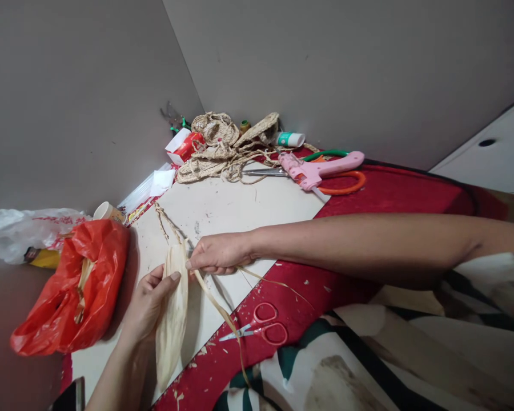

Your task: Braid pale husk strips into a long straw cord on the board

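Observation:
A pale dried corn husk (171, 325) hangs from my left hand (152, 294), the thumb pressing on its upper part and the fingers behind. At the husk's top right edge my right hand (220, 253) is closed in a pinch; its fingertips partly hide what they grip, which looks like the husk's edge or a strip of it. A thin braided cord (167, 220) runs up from the hands onto the white board. Long loose husk strips (223, 313) trail from there down to the right. Red-handled scissors (261, 329) lie on the red cloth close by.
On the left stands a red plastic bag (98, 285) with husks, beside a clear bag (8, 228) and a paper cup (108, 211). Braided coils (216, 154), a pink glue gun (314, 171) and large orange-and-green-handled scissors (346, 185) lie at the back. A phone (71, 397) sits lower left.

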Tool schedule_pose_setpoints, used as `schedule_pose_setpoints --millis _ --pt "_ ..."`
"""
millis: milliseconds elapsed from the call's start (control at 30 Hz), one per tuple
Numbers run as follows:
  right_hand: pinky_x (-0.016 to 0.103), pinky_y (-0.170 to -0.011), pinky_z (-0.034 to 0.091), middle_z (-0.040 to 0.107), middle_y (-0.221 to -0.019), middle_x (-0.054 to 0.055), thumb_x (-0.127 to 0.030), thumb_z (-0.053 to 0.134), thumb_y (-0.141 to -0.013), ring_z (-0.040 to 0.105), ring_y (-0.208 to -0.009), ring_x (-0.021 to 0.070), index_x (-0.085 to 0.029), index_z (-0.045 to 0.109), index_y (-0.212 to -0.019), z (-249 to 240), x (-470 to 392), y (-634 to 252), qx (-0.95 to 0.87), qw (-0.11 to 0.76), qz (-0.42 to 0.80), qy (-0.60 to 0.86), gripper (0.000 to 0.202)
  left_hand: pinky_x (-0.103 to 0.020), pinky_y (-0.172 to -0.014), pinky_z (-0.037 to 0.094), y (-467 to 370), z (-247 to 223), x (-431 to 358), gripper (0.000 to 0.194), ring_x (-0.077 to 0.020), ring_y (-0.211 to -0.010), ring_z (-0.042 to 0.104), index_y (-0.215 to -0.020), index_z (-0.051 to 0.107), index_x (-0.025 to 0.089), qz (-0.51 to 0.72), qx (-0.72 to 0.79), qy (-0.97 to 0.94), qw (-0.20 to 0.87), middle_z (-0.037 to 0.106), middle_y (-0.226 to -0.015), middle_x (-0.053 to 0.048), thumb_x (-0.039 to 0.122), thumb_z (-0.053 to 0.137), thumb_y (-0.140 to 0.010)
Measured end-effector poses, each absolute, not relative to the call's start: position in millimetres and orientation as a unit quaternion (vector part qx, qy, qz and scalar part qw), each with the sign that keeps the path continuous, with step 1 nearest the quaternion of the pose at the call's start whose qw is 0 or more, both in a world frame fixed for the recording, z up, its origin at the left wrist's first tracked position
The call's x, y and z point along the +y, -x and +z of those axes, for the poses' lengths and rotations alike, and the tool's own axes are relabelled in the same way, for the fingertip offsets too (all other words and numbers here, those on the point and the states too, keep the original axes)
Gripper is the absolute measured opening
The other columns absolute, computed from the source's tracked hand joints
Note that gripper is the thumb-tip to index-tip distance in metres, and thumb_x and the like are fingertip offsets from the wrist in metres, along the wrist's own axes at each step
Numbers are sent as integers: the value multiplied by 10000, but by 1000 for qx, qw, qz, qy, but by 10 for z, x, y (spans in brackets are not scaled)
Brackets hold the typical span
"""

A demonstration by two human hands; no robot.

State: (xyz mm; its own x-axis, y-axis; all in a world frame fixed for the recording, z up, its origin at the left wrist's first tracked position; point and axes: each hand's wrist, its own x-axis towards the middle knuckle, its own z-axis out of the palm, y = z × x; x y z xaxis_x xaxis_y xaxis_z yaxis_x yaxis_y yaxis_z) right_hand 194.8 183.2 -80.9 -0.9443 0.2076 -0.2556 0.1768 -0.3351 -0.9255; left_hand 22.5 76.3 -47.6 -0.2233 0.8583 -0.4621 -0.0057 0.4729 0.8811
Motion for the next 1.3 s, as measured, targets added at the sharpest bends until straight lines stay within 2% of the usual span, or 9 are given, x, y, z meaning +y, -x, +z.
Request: schedule_pose_setpoints --millis 100,333,400,500,733,867,1133,1233,1300 --pt "153 -308 128 266 -392 -122 -298 468 -932 176 -301 23 -175 361 -631 -826 1818 -1940 -572 23 802 172 343 -233 -543 511 -270 -512 742 408 -180 -586 694 -1043 705 150 411 652 -323 550 768 -748 -51 279 778 -663" --pt "162 -292 159 299 -360 -110 -288 500 -899 225 -284 27 -176 343 -573 -839 1794 -1931 -602 47 777 181 379 -244 -617 531 -303 -603 678 404 -190 -713 715 -1124 675 172 426 630 -358 542 774 -901 -73 252 742 -734" --pt "168 -288 155 297 -339 -106 -236 483 -879 222 -277 33 -178 354 -559 -850 1787 -1928 -616 53 765 183 350 -250 -649 536 -318 -596 674 386 -189 -730 716 -1110 681 168 428 625 -363 543 773 -890 -72 238 747 -736" --pt "165 -291 139 271 -326 -113 -161 460 -825 189 -278 32 -175 373 -548 -869 1777 -1923 -624 65 757 185 290 -241 -614 528 -345 -572 701 335 -193 -712 713 -1041 710 156 424 629 -350 549 773 -836 -75 250 760 -724" --pt "173 -303 139 271 -336 -113 -195 472 -774 191 -294 36 -174 423 -562 -897 1780 -1920 -627 77 753 184 218 -216 -521 498 -387 -586 782 215 -143 -523 652 -797 753 121 437 641 -311 549 748 -658 -64 253 817 -639" --pt "187 -323 139 287 -357 -105 -263 499 -760 210 -320 43 -159 520 -607 -925 1777 -1908 -655 87 725 197 187 -222 -585 524 -411 -595 749 207 -143 -574 666 -801 756 155 463 645 -328 511 756 -683 -38 254 826 -633" --pt "208 -412 178 308 -420 -83 -299 532 -722 234 -419 49 -142 562 -591 -919 1771 -1905 -694 111 683 200 206 -238 -608 532 -402 -624 747 217 -151 -612 655 -798 751 150 460 661 -370 463 749 -706 -34 256 831 -626" --pt "209 -441 211 376 -448 -65 -268 527 -720 286 -448 53 -135 587 -599 -922 1779 -1900 -706 114 668 206 190 -250 -582 521 -399 -572 708 233 -154 -593 640 -831 740 155 447 652 -363 494 738 -711 -32 266 817 -641" --pt "212 -450 225 433 -472 -47 -246 519 -722 317 -461 57 -130 602 -602 -932 1787 -1892 -711 112 662 209 187 -241 -549 502 -359 -450 632 232 -147 -576 617 -829 726 170 448 658 -376 474 714 -686 -11 294 806 -650"
